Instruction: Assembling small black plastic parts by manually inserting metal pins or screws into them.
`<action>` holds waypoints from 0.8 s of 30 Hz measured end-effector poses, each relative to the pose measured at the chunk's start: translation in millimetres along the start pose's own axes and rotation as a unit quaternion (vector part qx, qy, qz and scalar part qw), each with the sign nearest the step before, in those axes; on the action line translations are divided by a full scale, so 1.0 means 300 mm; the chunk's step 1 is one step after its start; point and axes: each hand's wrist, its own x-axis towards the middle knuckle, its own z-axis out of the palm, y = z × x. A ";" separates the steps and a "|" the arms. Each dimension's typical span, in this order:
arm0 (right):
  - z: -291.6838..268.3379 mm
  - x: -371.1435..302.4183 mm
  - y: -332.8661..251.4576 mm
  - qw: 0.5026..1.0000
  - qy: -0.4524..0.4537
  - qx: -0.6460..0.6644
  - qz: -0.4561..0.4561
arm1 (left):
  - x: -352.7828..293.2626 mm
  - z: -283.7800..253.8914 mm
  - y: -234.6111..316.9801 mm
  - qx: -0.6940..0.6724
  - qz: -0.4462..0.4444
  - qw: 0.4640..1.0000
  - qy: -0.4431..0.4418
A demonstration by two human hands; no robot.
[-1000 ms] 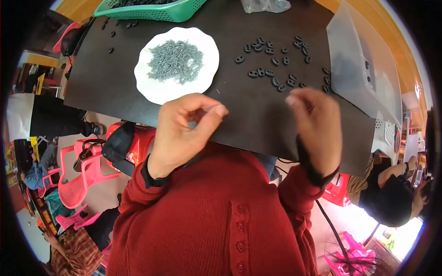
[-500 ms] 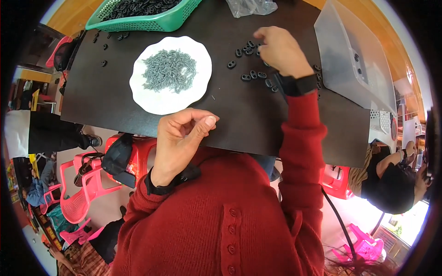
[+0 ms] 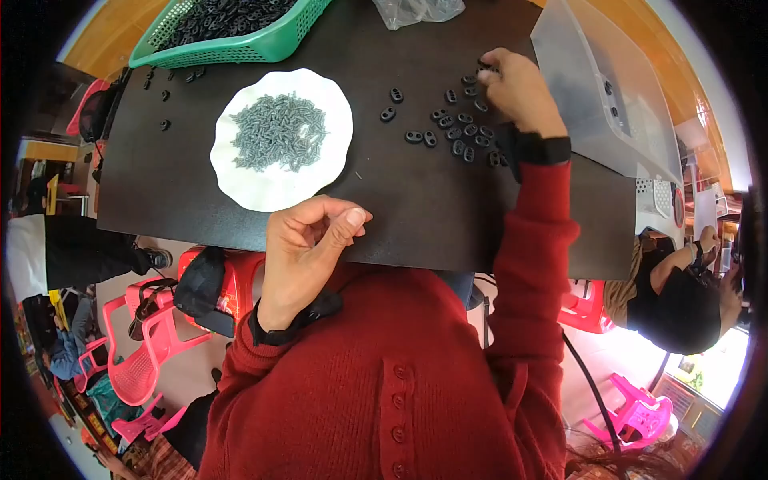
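My left hand (image 3: pixel 308 252) is held over the table's near edge, thumb and forefinger pressed together. Whatever is in that pinch is too small to make out. Just beyond it stands a white scalloped plate (image 3: pixel 336 160) bearing a heap of small grey metal springs (image 3: pixel 280 132). To the right, my right hand (image 3: pixel 524 92) reaches down with thumb and forefinger closed about a small black two-holed cord lock piece (image 3: pixel 485 66). More such black cord lock pieces (image 3: pixel 448 122) lie scattered to the left of the hand and below it.
A green basket (image 3: pixel 276 44) full of black pieces stands at the far left, a few loose ones near it. A clear plastic bin (image 3: pixel 576 88) rests at the right edge. A clear plastic bag (image 3: pixel 416 11) lies at the back. One loose spring (image 3: pixel 358 175) lies beside the plate.
My right hand has shifted to the right, and the black pieces left of it are more spread out. My left hand keeps its pinch. The whole view has shifted slightly.
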 end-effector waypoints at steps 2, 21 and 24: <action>0.004 0.046 0.059 0.995 -0.051 -0.045 0.077 | 0.003 -0.002 0.001 -0.008 -0.011 1.000 -0.004; -0.049 -0.006 -0.002 0.993 -0.113 0.032 -0.012 | 0.027 -0.006 -0.012 -0.010 -0.024 1.000 0.009; -0.002 0.010 -0.042 0.991 -0.127 0.031 -0.027 | 0.025 -0.015 -0.006 0.007 -0.019 1.000 0.019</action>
